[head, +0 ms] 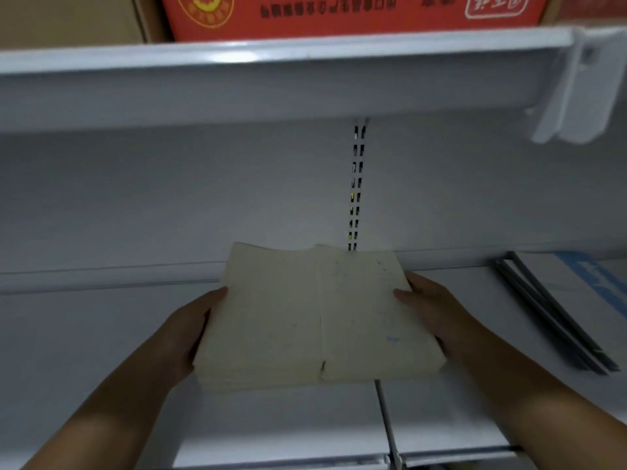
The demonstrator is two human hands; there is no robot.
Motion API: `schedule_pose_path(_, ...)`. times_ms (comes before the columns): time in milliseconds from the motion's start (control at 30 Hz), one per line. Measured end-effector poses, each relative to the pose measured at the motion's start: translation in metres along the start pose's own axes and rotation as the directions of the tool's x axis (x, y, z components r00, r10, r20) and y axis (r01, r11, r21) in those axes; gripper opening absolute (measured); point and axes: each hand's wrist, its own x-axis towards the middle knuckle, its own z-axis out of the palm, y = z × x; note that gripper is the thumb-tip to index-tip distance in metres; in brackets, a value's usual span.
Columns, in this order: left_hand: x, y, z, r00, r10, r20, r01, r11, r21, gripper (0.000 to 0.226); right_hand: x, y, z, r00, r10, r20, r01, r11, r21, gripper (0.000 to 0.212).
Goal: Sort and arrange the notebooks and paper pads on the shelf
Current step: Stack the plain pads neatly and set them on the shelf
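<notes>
A white metal shelf (101, 334) filled most of the view, its pale back panel (169, 198) rising to an upper shelf (271, 79) that ran across the top. On that upper shelf sat a red carton (339, 15) printed with dark characters and a yellow emblem, and just to its left was a plain brown cardboard box (68, 18). In the middle of the lower shelf were the paper pads (315, 320): cream-coloured, in two stacks pressed side by side so that a seam ran between them, their far corners slightly curled. Whether they rested on the shelf or were lifted just clear of it could not be told. The left hand (190, 334) gripped the left side of the stacks, thumb at the top edge and fingers hidden underneath. The right hand (434, 313) gripped the right side, thumb laid on the top sheet and fingers wrapped round the edge. To the right, well apart from the pads, a few thin notebooks (570, 300) lay flat and overlapping, with dark spines and a blue-and-white cover on top. A slotted upright strip (356, 188) ran down the back panel just behind the pads, and a white plastic clip (576, 89) hung from the upper shelf's right end.
</notes>
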Motion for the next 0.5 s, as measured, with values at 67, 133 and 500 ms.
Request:
schedule_pose_path(67, 0.003, -0.005, 0.0, 1.0, 0.001, 0.011, -0.001, 1.0, -0.02, 0.023, 0.004, -0.001, 0.004, 0.999, -0.038, 0.026, 0.04, 0.994, -0.102, 0.034)
schedule_pose_path(133, 0.006, -0.01, -0.002, 1.0, 0.02, 0.012, -0.019, 0.999, -0.05, 0.024, 0.004, 0.001, 0.003, 0.998, -0.056, 0.017, 0.058, 0.979, -0.194, 0.039)
schedule_pose_path(500, 0.004, -0.008, -0.006, 0.996, 0.074, 0.06, -0.075, 0.997, 0.013, 0.018, 0.005, 0.005, 0.007, 0.999, -0.042, -0.032, 0.035, 0.983, -0.181, 0.038)
